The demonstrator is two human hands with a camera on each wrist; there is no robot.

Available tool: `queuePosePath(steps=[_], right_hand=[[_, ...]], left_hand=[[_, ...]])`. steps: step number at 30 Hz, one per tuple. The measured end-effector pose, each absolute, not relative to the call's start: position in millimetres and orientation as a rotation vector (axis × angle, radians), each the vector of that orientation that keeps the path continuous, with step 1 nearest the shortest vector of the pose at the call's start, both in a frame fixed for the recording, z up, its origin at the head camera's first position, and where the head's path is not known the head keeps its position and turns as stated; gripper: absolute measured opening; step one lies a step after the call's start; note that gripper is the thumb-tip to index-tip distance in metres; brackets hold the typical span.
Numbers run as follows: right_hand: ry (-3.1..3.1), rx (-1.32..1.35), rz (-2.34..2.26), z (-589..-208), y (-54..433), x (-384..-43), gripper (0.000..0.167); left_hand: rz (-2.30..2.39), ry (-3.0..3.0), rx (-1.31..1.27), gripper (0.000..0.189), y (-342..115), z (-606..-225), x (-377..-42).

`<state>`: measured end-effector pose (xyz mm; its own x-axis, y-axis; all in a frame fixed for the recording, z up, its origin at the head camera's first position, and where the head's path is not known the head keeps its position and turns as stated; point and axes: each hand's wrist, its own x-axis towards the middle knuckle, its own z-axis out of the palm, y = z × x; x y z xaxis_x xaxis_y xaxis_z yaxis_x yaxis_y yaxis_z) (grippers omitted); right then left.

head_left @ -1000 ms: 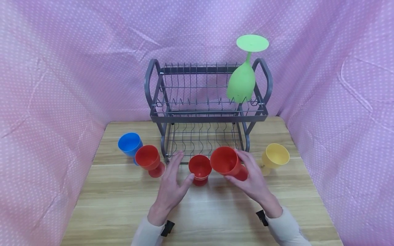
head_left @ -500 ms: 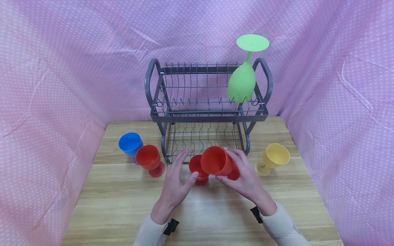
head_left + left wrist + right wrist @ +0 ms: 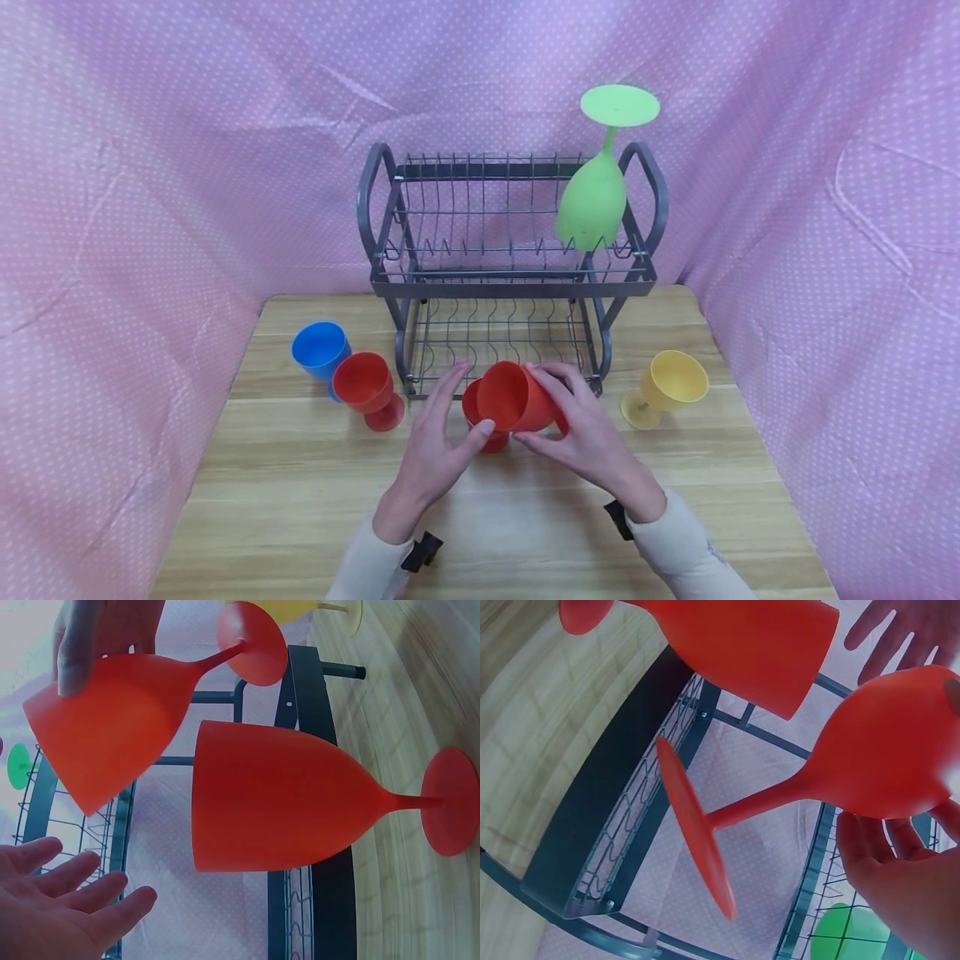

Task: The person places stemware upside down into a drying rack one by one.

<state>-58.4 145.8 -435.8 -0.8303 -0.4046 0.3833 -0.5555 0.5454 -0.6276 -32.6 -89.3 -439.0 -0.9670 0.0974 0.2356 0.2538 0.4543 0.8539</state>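
Observation:
My right hand [image 3: 592, 433] grips a red goblet [image 3: 538, 404] round its bowl, thumb on the near side and fingers on the far side. The goblet is tilted, mouth toward the left, its foot [image 3: 697, 829] off the table. Below and partly behind it, a second red goblet [image 3: 285, 799] stands upright on the table. My left hand [image 3: 438, 458] hovers at that goblet's left, fingers extended and thumb apart. In the left wrist view the left fingers [image 3: 75, 892] hold nothing, and the tilted goblet's rim points toward them.
A dark two-tier dish rack [image 3: 513, 290] stands behind the hands. An upside-down green goblet [image 3: 595, 204] sits on its upper tier, right side. A third red goblet [image 3: 363, 383] and a blue goblet [image 3: 321, 346] stand at left, a yellow goblet [image 3: 677, 379] at right.
My right hand has carried its red goblet leftward, over the standing red one, and tipped it further to the left. My left hand has shifted slightly right.

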Motion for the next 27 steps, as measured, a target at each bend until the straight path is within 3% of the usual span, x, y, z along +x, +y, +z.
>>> queuePosePath(steps=[27], right_hand=[[-2.523,1.045,0.751,-428.4,133.1,-58.3,0.093]], left_hand=[[-1.572,-2.629,-0.374,0.087,-84.8,-438.3,-32.1]])
